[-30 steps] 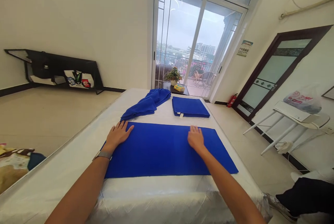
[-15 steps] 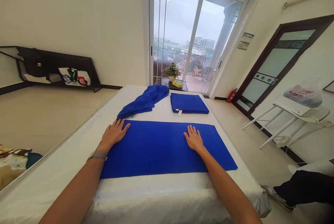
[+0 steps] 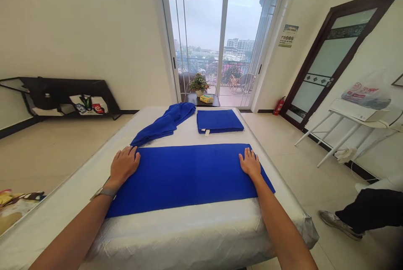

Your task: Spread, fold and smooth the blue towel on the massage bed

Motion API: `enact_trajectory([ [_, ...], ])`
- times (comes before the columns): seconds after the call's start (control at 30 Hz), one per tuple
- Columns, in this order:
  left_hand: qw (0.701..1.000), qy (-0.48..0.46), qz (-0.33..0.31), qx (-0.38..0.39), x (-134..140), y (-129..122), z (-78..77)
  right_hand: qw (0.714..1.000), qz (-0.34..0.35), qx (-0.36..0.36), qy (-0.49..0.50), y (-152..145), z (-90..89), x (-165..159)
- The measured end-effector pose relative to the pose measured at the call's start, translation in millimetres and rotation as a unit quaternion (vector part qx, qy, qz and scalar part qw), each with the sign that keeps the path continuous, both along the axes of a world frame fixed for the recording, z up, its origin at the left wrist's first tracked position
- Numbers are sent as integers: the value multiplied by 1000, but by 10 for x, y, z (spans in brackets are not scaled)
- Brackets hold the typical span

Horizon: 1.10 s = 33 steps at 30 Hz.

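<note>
A blue cloth [image 3: 189, 177], folded into a long flat rectangle, lies across the plastic-covered mattress [image 3: 189, 236] before me. On its left end rests my left hand [image 3: 124, 163], palm down, fingers extended. My right hand [image 3: 251, 163] lies flat near the cloth's far right corner, fingers slightly spread. Beyond it, a neatly folded stack of blue cloth [image 3: 220, 119] with a white tag sits on the right. To the left of that stack, a crumpled blue cloth [image 3: 166, 121] stretches down toward my left hand.
A small dark table [image 3: 192, 100] with a potted plant [image 3: 199, 83] stands past the mattress by the glass door. At right are a white chair [image 3: 355, 121] holding a plastic bag [image 3: 365, 91] and a person's leg [image 3: 371, 209]. A black frame [image 3: 63, 98] leans at the left wall.
My right hand has slid rightward along the cloth toward its right end. My left hand stays at the left end. The view has shifted slightly.
</note>
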<state>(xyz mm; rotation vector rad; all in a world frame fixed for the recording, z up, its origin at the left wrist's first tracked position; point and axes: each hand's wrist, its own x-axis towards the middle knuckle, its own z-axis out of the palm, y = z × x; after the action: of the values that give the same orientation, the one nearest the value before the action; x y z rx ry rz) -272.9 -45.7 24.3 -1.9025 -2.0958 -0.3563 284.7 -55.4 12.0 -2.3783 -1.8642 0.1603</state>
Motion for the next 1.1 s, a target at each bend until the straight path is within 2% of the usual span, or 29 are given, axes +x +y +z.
enact_trajectory([
  [0.1,998,15,-66,-15,374,-12,81,1000,2,4,7,-8,-3,-11],
  [0.2,978,-10,-191,-79,1086,-33,77,1000,5,10,15,-21,1,-8],
  [0.33,958,-60,-248,-134,2037,-136,-67,1000,3,6,15,-35,20,-11],
  [0.4,952,-70,-254,-153,2261,-206,-140,1000,2,2,13,-39,31,-15],
  [0.47,953,-73,-246,-163,2277,-270,-184,1000,3,1,13,-39,36,-15],
  [0.53,955,-72,-231,-170,2128,-318,-199,1000,5,3,12,-35,31,-11],
  [0.63,961,-62,-200,-179,1681,-379,-196,1000,5,9,11,-23,10,2],
  [0.7,969,-56,-159,-179,1253,-438,-207,1000,1,9,10,-15,-3,10],
  [0.83,982,-30,-57,-175,215,-636,-284,1000,0,5,7,-4,-8,12],
  [0.93,985,1,-43,-166,-387,-783,-353,1000,0,-1,-3,-1,7,12],
  [1.0,987,-6,-38,-159,-562,-836,-382,1000,-3,-4,-12,-8,29,12],
  [1.1,989,-47,-11,-138,-554,-844,-398,999,-14,6,-47,-52,92,-37],
])
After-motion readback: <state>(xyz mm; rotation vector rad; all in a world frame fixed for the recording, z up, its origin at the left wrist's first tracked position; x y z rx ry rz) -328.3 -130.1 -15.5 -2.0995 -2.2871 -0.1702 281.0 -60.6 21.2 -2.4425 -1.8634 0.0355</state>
